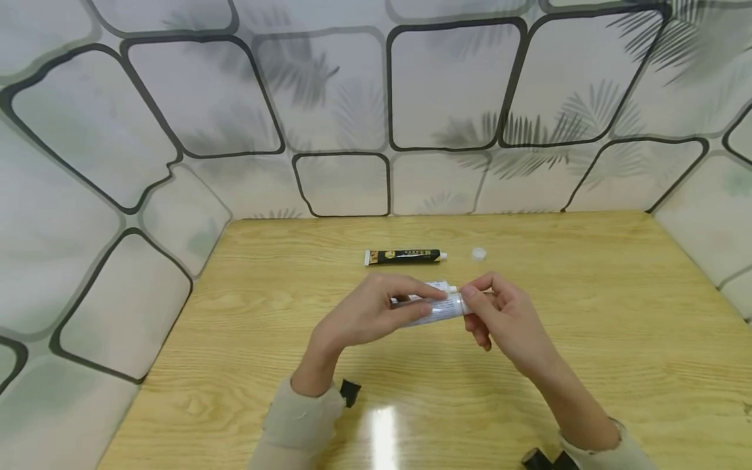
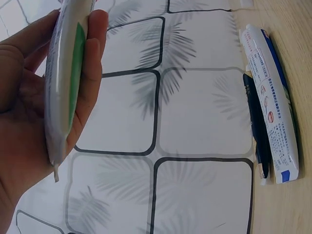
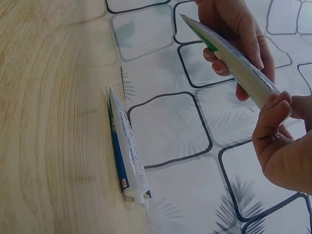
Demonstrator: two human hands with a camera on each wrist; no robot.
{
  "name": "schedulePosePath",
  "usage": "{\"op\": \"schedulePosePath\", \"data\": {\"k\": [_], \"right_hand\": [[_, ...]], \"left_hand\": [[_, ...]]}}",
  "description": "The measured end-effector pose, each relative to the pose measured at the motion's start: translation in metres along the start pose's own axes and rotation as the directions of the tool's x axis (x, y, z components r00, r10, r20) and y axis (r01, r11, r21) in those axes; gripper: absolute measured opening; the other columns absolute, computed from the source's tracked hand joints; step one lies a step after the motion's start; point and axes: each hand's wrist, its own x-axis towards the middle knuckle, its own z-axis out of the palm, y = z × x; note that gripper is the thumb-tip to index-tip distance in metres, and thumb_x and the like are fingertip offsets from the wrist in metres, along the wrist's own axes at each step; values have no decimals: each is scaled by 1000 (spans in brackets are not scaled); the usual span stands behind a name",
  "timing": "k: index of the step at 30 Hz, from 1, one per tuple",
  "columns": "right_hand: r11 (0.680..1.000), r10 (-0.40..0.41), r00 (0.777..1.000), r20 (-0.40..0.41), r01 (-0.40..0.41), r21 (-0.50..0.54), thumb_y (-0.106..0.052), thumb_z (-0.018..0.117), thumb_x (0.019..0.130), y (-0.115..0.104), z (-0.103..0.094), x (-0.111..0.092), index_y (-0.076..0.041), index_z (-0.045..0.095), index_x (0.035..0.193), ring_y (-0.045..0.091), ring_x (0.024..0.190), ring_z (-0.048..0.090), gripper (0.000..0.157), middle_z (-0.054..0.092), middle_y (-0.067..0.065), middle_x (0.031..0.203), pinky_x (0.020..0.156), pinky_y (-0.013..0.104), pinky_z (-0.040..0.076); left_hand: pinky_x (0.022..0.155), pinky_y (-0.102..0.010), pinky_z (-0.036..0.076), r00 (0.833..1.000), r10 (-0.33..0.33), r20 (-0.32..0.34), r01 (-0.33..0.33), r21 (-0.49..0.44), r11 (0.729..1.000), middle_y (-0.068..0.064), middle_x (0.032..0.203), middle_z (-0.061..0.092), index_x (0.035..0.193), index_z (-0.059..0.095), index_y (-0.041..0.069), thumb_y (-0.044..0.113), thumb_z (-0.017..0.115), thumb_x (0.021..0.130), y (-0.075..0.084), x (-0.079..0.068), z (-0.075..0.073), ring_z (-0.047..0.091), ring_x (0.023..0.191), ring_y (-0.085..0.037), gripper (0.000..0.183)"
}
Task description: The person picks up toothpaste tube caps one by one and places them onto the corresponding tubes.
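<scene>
My left hand holds a white and green toothpaste tube above the table, thumb on one side and fingers on the other. At the tube's cap end, my right hand pinches with thumb and fingertips, which mostly hide the cap. Seen in the right wrist view, the held tube slants between both hands. Behind it a white and blue toothpaste tube lies on the table, its narrow nozzle showing; in the head view the left hand partly covers it.
On the wooden table, farther back, lies a black tube with a white tip. A small white round cap sits to its right. A patterned panel stands along the back and sides.
</scene>
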Motion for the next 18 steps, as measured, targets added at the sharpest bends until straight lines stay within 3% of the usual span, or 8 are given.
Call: {"op": "schedulePosePath", "data": {"k": [5,9,13,18], "right_hand": [[997,13,1000,26,-15,80,-20,51,105,-1,-2,2,1,52,101,11,48,48,21,59,2,66,43,25,44],[995,13,1000,24,-16,98,-20,51,106,-1,-3,1,3,51,102,12,49,48,23,58,3,66,43,25,44],[996,34,999,-27,-32,88,-23,51,105,-2,-7,0,1,52,100,11,49,48,24,56,2,66,44,25,44],[991,28,994,-106,-14,130,-22,52,105,-3,-15,1,-2,54,95,10,48,47,23,55,1,65,42,24,42]], "left_hand": [[62,-22,43,999,-6,41,5,38,999,1,107,69,127,69,14,11,62,99,2,-3,-5,52,71,-7,29],[69,-22,48,996,-33,88,29,47,998,-1,116,67,131,65,11,14,62,99,3,-6,-8,56,79,-7,32],[75,-24,51,992,-81,98,74,70,995,-2,119,67,132,64,11,16,64,98,2,-9,-13,59,87,-9,34],[67,-24,50,988,-137,72,129,99,987,0,105,69,131,64,13,18,67,96,2,-15,-22,59,77,-8,35]]}}
